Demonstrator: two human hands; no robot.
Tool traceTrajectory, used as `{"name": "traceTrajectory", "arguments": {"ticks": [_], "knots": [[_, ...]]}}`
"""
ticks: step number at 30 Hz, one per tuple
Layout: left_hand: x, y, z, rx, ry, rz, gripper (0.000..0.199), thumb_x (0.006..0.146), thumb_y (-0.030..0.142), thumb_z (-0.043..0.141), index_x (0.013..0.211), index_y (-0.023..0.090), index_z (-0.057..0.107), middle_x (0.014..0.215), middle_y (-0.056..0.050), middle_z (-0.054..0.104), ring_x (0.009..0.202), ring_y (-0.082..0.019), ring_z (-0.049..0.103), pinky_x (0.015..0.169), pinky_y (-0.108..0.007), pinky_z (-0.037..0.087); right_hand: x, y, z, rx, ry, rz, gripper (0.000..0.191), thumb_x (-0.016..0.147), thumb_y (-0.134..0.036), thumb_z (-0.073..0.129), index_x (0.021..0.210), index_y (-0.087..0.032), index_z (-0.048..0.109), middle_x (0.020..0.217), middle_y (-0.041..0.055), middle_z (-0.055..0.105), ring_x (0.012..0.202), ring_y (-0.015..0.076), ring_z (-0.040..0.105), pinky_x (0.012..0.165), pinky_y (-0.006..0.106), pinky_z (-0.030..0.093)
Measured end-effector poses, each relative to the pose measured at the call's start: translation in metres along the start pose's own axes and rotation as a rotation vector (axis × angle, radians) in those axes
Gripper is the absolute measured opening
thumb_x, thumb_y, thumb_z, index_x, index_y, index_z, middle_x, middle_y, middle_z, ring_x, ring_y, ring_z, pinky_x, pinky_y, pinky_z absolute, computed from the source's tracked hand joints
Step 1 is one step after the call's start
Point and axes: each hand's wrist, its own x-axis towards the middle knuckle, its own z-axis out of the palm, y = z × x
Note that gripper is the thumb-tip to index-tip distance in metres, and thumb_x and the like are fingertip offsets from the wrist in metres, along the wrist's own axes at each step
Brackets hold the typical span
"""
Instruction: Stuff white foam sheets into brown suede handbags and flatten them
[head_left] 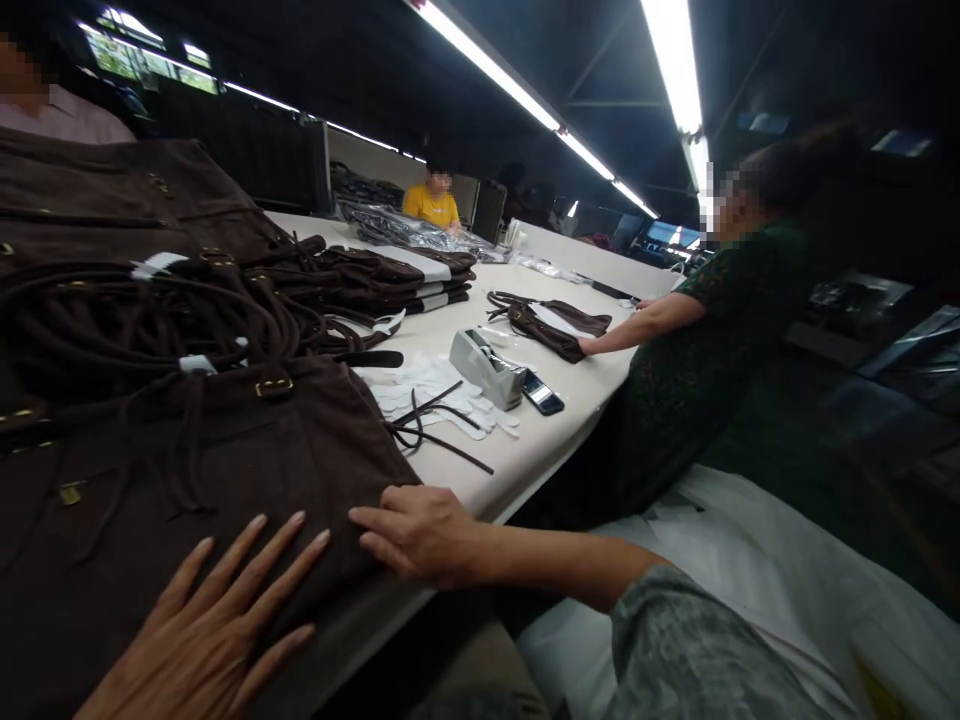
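Observation:
A large dark brown bag [300,450] lies at the left of the white table, with brass fittings and long cords. My left hand [217,620] rests flat on its near part, fingers spread. At the bag's right edge, my right hand [420,530] has its fingers curled on the fabric, the index finger reaching leftward over it. Looped brown handles [157,320] with white wraps lie on top of the bag. Just beyond its right corner, thin dark cords [442,430] trail over a pile of white paper pieces [427,385].
A grey tape dispenser [487,368] and a phone [541,391] sit mid-table. Folded brown bags [405,280] are stacked behind. A person in dark green at the right touches another brown bag [559,325]. White sheeting [787,570] lies at lower right.

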Motion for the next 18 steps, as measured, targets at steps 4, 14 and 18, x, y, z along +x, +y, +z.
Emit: {"name": "traceTrajectory", "arguments": {"ticks": [4,14,18], "knots": [[0.005,0.009,-0.021,0.104,-0.065,0.095,0.06,0.092,0.052,0.045,0.147,0.028,0.04,0.154,-0.008,0.04,0.144,-0.034,0.03,0.118,-0.057,0.021,0.044,-0.012,-0.044,-0.01,-0.237,-0.119,0.037,0.102,-0.043,0.043,0.125,-0.017,0.057,0.095,0.0051,0.066,0.081,0.0193,0.064,0.066,0.029,0.048],[0.012,0.02,-0.046,-0.139,-0.29,-0.096,0.07,0.091,0.06,0.049,0.151,0.031,0.029,0.16,-0.008,0.026,0.15,-0.031,0.019,0.122,-0.057,0.015,0.054,0.005,0.028,0.119,-0.168,-0.492,0.072,0.095,-0.061,0.047,0.154,-0.023,0.031,0.161,0.0142,0.023,0.149,0.0298,0.02,0.12,0.055,0.014],[0.003,0.02,-0.056,-0.253,-0.071,-0.292,0.038,0.1,0.029,0.038,0.132,0.021,0.057,0.145,-0.006,0.051,0.144,-0.019,0.034,0.122,-0.044,0.03,0.047,0.006,0.028,0.087,-0.145,-0.485,0.073,0.095,-0.057,0.049,0.156,-0.024,0.026,0.16,0.013,0.027,0.149,0.0295,0.022,0.12,0.055,0.019]]}}
